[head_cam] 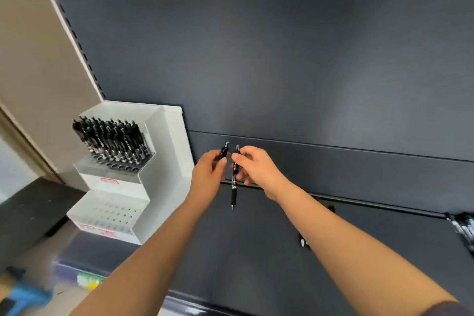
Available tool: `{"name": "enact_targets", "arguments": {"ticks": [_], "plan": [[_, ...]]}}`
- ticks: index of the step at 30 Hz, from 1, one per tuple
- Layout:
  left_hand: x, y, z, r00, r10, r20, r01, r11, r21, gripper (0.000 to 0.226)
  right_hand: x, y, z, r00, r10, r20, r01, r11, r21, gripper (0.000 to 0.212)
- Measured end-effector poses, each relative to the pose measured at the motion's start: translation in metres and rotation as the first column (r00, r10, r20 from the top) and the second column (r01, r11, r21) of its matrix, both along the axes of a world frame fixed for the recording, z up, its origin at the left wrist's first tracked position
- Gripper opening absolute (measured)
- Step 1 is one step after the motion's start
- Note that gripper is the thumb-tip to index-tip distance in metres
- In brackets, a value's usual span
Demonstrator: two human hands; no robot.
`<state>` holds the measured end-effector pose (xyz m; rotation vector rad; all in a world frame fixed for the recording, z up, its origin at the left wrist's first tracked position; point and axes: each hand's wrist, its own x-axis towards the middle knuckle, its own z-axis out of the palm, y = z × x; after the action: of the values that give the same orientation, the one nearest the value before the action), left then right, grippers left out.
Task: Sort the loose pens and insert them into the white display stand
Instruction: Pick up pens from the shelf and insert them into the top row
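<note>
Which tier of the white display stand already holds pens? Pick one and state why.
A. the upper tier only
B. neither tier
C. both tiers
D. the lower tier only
A: black pens stand packed in the upper tier of the white display stand, while the holes of its lower tier show nothing in them.

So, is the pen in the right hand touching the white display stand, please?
Apart: the head view shows dark panel between the pen and the display stand to its left.
</note>
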<state>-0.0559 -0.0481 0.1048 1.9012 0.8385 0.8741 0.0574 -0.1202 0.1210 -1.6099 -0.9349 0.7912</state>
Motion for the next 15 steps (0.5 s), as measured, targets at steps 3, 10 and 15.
{"name": "enact_targets", "arguments": {"ticks": [3,10,15], "plan": [[-0.034,0.016,0.020,0.993,0.087,0.084,-0.093,0.992,0.081,0.026,-0.031,0.025,0.019,0.997,0.075,-0.005,-0.074,0.995,0.067,0.012],[-0.111,0.060,0.060,0.965,0.223,0.141,-0.252,0.939,0.233,0.022,-0.102,0.082,0.056,0.965,0.261,-0.011,-0.255,0.948,0.189,0.010],[-0.158,0.104,0.079,0.936,0.306,0.171,-0.339,0.916,0.215,0.019,-0.144,0.124,0.071,0.959,0.274,0.073,-0.284,0.928,0.242,0.014]]}}
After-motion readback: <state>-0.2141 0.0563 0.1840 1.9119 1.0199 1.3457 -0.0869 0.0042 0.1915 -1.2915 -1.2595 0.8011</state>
